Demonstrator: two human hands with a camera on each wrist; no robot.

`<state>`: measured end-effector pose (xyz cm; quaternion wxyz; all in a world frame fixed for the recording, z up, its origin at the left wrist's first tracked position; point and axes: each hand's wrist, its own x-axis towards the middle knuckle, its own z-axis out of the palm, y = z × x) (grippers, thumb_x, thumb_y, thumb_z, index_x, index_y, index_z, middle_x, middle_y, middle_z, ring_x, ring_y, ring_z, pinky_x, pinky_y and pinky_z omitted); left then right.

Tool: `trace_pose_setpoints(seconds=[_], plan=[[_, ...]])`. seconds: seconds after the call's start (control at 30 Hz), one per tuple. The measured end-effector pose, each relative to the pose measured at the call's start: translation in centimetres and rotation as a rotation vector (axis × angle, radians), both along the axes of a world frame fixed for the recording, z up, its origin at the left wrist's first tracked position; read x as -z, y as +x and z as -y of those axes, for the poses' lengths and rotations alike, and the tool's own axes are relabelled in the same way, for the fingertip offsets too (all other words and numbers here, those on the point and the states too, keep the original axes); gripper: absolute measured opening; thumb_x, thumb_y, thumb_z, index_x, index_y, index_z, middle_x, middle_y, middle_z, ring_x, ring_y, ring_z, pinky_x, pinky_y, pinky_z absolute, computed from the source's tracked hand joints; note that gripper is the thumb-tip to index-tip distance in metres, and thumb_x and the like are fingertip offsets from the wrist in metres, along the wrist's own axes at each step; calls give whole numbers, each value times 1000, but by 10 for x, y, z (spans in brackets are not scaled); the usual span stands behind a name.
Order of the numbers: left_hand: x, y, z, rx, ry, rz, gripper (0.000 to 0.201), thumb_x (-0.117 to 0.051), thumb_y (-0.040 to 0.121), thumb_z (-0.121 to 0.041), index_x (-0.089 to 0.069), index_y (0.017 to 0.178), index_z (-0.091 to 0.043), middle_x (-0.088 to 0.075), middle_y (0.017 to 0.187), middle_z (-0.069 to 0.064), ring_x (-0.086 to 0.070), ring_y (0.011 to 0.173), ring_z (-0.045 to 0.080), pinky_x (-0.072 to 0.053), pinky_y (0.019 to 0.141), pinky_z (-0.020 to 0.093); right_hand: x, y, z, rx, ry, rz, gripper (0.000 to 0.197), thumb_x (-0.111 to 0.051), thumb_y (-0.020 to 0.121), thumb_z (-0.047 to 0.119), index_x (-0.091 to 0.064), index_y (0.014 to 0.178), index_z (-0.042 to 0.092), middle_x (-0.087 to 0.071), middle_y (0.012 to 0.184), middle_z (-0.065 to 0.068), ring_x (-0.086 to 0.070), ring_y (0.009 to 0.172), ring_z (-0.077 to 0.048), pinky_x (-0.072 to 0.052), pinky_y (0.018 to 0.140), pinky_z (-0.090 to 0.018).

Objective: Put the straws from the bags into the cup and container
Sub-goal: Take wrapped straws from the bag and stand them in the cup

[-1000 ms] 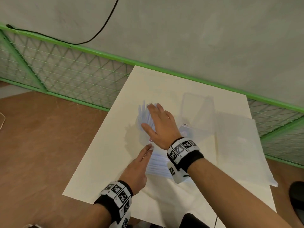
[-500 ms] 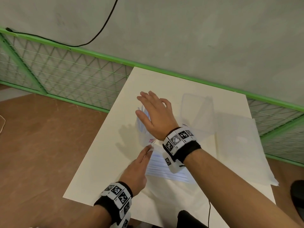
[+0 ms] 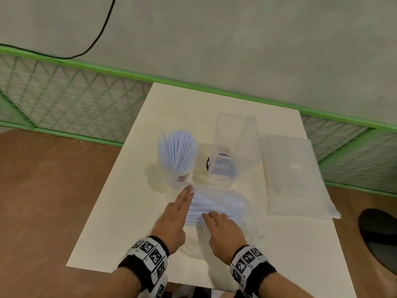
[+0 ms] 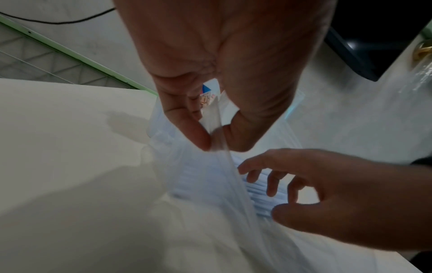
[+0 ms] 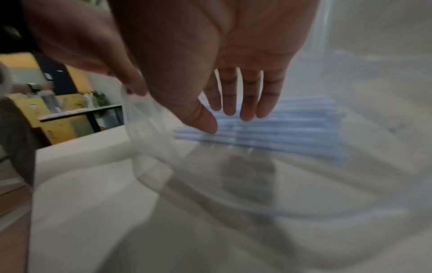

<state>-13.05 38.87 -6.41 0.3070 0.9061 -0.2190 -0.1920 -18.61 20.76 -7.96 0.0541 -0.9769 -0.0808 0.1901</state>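
- Clear plastic bag [image 3: 217, 203] lies flat on the white bench [image 3: 120, 211], with pale blue straws [image 3: 214, 206] still inside.
- Left hand [image 3: 171, 220] pinches the bag's edge between thumb and finger, so that grip is holding the bag.
- Right hand [image 3: 225, 231] hovers over the straws, fingers loose, holding nothing.
- Cup [image 3: 180, 177] behind is stuffed with straws; clear container [image 3: 236, 147] stands beside it.
- Another bag [image 3: 294, 179] lies to the right.
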Motion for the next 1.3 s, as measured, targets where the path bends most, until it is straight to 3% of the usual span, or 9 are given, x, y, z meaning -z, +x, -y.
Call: trace_pose_setpoints(seconds=[0.07, 0.17, 0.33, 0.47, 0.6, 0.87, 1.03, 1.3], plan=[[2, -2, 2, 8, -21, 8, 110, -49, 69, 16, 5, 154, -30, 25, 153, -31, -36, 134, 16, -43, 102, 31, 12, -2, 0, 63, -40, 77, 74, -82, 47, 18, -64, 119, 15, -65, 111, -3, -67, 84, -24, -57, 61, -33], [5, -4, 1, 9, -62, 32, 112, -50, 67, 16, 2, 153, -33, 24, 152, -35, -43, 126, 20, -49, 95, 35, 20, -2, -3, 85, -21, 148, 71, -82, 52, 19, -63, 120, 13, -64, 110, -1, -64, 85, -23, -57, 63, -31], [9, -4, -7, -18, -96, 52, 113, -50, 64, 18, -3, 154, -31, 17, 154, -35, -40, 133, 24, -46, 104, 39, 23, 1, -4, 145, -3, 139, 59, -82, 57, 19, -68, 114, 17, -64, 112, 1, -65, 92, -19, -58, 70, -29], [8, -6, -10, -44, -103, 52, 113, -50, 66, 17, 1, 153, -32, 21, 152, -36, -40, 132, 24, -46, 104, 39, 22, 6, -4, 148, 52, 75, 45, -57, 84, 10, -55, 128, 14, -50, 133, -4, -54, 120, -24, -51, 96, -39], [7, -7, -12, -56, -110, 47, 113, -50, 65, 18, 2, 153, -32, 16, 156, -30, -38, 136, 22, -43, 106, 34, 26, 12, -2, 92, 22, 42, 43, -50, 91, 10, -46, 134, 11, -40, 142, -6, -40, 130, -23, -38, 109, -37], [6, -8, -14, -67, -102, 28, 114, -49, 65, 19, 2, 153, -33, 18, 155, -32, -36, 137, 18, -45, 105, 32, 36, 17, 0, 57, -50, -9, 33, -52, 87, 10, -56, 119, 12, -47, 128, -7, -45, 122, -25, -34, 109, -46], [5, -8, -15, -74, -85, 21, 114, -49, 66, 18, 2, 153, -34, 18, 156, -32, -40, 133, 18, -49, 99, 34, 33, 22, -1, 59, -70, -51, 29, -52, 86, 10, -59, 114, 12, -49, 123, -8, -45, 121, -25, -33, 109, -46], [3, -7, -15, -74, -78, 1, 113, -49, 67, 18, 1, 154, -33, 19, 155, -33, -42, 131, 15, -50, 95, 30, 26, 26, -5, 32, -91, -89, 34, -59, 86, 23, -58, 118, 11, -48, 125, -7, -43, 124, -24, -33, 108, -42]])
